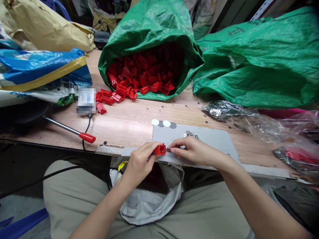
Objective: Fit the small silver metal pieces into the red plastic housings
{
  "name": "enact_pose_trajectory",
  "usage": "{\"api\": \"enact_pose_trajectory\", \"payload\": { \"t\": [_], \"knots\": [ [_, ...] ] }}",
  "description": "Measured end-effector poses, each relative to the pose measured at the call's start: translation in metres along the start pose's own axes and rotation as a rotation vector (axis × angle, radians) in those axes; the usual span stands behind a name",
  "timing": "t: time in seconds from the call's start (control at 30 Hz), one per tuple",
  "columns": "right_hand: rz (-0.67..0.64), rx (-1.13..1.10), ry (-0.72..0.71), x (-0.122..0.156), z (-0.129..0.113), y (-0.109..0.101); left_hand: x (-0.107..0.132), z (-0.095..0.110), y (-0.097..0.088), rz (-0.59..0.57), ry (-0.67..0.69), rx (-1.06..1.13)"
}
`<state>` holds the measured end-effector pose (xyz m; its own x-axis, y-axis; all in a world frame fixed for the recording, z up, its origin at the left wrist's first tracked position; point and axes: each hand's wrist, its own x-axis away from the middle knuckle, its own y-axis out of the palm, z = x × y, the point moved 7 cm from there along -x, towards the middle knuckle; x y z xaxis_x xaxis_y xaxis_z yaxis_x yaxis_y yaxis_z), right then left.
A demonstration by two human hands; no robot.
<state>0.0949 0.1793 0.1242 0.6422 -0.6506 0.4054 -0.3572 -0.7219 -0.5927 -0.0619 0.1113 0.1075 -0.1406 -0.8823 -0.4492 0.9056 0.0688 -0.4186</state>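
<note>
My left hand [141,161] grips a small red plastic housing [160,149] at the table's front edge, its open side turned right. Fingers of my right hand [190,151] are pinched on a thin metal piece [168,148], whose tip reaches toward the housing; whether it touches cannot be made out. Beneath both hands lies a grey mat [216,137] with a small heap of shiny metal parts [191,134]. Many more red housings [139,74] fill a green woven sack [152,30], and several have spilled out of its mouth.
Left on the table are a lever with a red handle [87,137] and a small boxed device [86,101] with a cable. Clear bags of metal parts [221,111] lie at the right. An open pale sack [152,207] hangs between the knees, below the table edge.
</note>
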Motion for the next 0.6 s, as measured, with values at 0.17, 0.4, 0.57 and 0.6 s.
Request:
{"api": "enact_pose_trajectory", "payload": {
  "t": [0.17,0.4,0.57,0.6],
  "knots": [
    [0.004,0.006,0.005,-0.0007,-0.0014,-0.0007,-0.0007,0.0001,0.0002,0.006,-0.002,-0.005],
    [0.003,0.004,0.008,-0.0021,-0.0027,-0.0003,-0.0008,-0.0002,0.0002,0.000,-0.003,0.004],
    [-0.021,0.000,0.009,-0.0032,-0.0016,-0.0003,-0.0004,-0.0003,0.0006,-0.008,-0.003,0.008],
    [-0.029,-0.008,0.009,-0.0031,-0.0013,-0.0004,-0.0004,-0.0001,0.0004,-0.005,-0.002,0.005]
  ]
}}
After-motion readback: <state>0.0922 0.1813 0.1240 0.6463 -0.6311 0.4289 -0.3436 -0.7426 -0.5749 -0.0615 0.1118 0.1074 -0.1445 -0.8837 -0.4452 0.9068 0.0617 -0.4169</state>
